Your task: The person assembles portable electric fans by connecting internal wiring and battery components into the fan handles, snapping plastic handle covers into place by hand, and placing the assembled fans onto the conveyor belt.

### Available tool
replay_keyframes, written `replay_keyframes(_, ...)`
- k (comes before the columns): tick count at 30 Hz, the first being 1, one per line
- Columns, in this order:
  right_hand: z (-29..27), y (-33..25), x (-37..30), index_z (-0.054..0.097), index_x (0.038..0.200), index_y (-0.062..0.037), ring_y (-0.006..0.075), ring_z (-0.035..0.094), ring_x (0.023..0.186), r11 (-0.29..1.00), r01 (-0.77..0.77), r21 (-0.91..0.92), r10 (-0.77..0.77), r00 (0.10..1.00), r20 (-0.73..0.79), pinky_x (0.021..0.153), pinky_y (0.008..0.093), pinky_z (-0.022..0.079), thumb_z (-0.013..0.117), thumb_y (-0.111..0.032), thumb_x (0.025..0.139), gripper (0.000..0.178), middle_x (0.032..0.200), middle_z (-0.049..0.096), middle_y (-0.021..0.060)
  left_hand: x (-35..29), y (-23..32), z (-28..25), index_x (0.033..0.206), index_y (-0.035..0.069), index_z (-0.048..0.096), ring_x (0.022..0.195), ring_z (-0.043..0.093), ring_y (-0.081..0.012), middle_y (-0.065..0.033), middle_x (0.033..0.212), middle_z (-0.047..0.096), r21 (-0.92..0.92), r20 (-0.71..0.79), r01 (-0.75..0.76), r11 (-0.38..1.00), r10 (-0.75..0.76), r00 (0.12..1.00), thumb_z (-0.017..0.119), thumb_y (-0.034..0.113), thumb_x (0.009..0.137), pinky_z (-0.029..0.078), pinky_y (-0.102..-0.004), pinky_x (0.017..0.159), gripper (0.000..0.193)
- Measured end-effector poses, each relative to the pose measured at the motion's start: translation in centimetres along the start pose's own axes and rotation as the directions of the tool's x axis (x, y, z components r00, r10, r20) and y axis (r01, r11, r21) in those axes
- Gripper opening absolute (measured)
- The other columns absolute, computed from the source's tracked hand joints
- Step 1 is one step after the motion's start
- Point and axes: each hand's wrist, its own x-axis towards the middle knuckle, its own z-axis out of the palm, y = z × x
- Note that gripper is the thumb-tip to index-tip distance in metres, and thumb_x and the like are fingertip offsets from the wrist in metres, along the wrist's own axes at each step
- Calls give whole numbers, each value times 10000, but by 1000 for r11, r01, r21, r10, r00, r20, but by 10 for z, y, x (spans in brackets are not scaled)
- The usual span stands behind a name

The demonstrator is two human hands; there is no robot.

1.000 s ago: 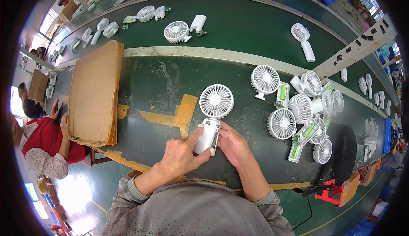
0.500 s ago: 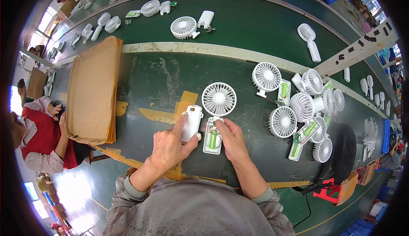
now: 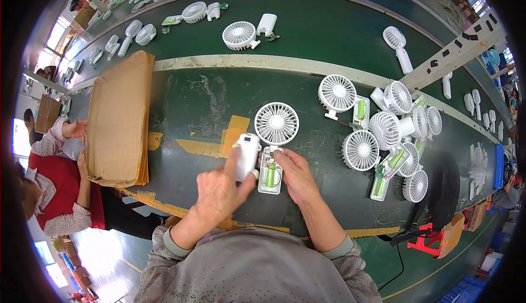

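A white handheld fan lies on the dark green bench in front of me, its round head pointing away. The opened handle half holds a green battery and thin wires. My right hand grips that handle at its right side, with thumb and fingertips near the neck. In my left hand is a white handle cover, pinched by its edges close to the left side of the open handle. Part of the cover is hidden by my fingers.
Several white fans with open handles are heaped to the right, beside a black bag-like item. A cardboard box stands at left, near a co-worker in a red vest. Beyond a pale rail, more fans lie on a green belt.
My left hand has brought the cover slightly right, closer to the fan's handle. My right hand keeps its grip. At left, the co-worker's upper hand has shifted up by the box.
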Motion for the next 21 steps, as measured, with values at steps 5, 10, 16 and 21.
replay_keyframes(5, -2, 0, 1, 569, 1032, -8, 82, 580, 782, 1000, -21, 11, 20, 1000, 20, 692, 227, 472, 507, -188, 907, 228, 907, 618, 38, 12, -1, -5, 965, 40, 610, 855, 530, -260, -87, 936, 558, -107, -155, -277, 955, 259, 953, 670, 44, 667, 446, -363, 734, 305)
replay_keyframes(10, 1, -3, -2, 576, 1015, -15, 64, 567, 774, 1000, -8, 9, 8, 1000, 8, 654, 216, 469, 507, -181, 905, 210, 898, 611, 27, 18, 5, 16, 912, 39, 618, 806, 520, -240, -68, 856, 533, -211, -62, -436, 875, 434, 899, 650, 25, 664, 431, -362, 712, 251)
replay_keyframes(16, -2, -1, 0, 581, 1007, -12, 55, 551, 756, 1000, 3, 10, -3, 1000, 15, 649, 215, 459, 508, -164, 903, 198, 898, 609, 22, 25, 1, 18, 815, 40, 587, 802, 516, -244, -74, 836, 524, -236, 30, -438, 868, 457, 889, 656, 28, 665, 428, -361, 703, 166)
replay_keyframes(21, -3, 1, 2, 580, 1007, 0, 72, 570, 774, 1000, 3, 20, -3, 1000, 21, 686, 220, 464, 511, -160, 903, 203, 898, 618, 36, 22, -3, 17, 793, 29, 550, 774, 549, -259, -96, 827, 541, -297, 58, -339, 893, 371, 927, 665, 12, 673, 456, -362, 681, 167)
